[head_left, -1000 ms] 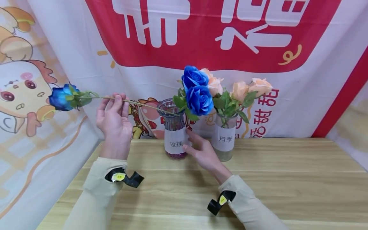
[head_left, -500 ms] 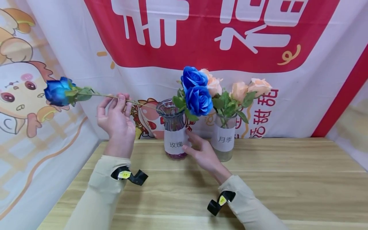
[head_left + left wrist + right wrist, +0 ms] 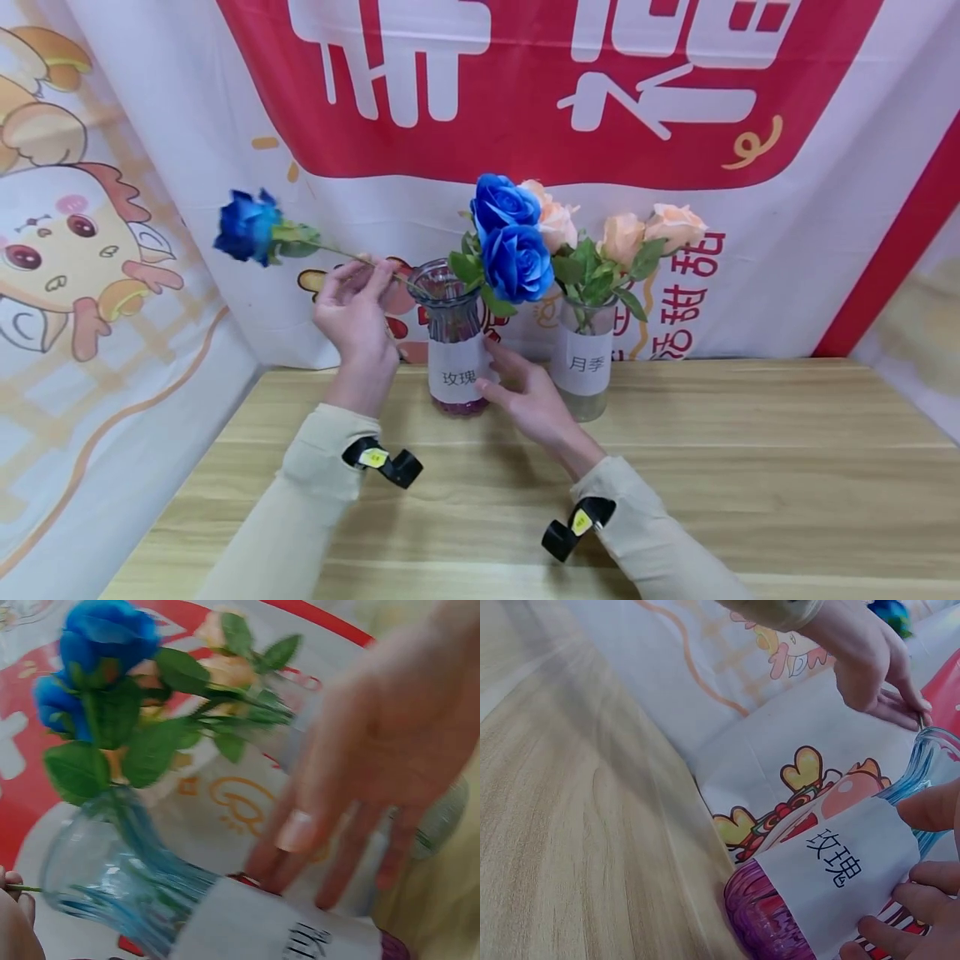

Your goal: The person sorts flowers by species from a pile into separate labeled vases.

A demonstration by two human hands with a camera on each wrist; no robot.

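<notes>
My left hand pinches the thin stem of a blue rose beside the ribbed glass vase. The bloom points left, and the stem slants down to the vase's mouth, its lower part overlapping the rim. Two more blue roses stand in this vase, leaning right. My right hand holds the vase's right side, thumb at the front of the white label, other fingers along the side. In the left wrist view, left fingertips show at the lower left edge, with a bit of stem.
Just right stands a second glass vase with a white label and several peach roses. Both vases are on a wooden table near its back edge. A printed cloth hangs close behind them.
My left hand has moved right toward the vase, carrying the blue rose along. Its bloom is higher and the stem tilts more steeply. My right hand and the vase have stayed in place.
</notes>
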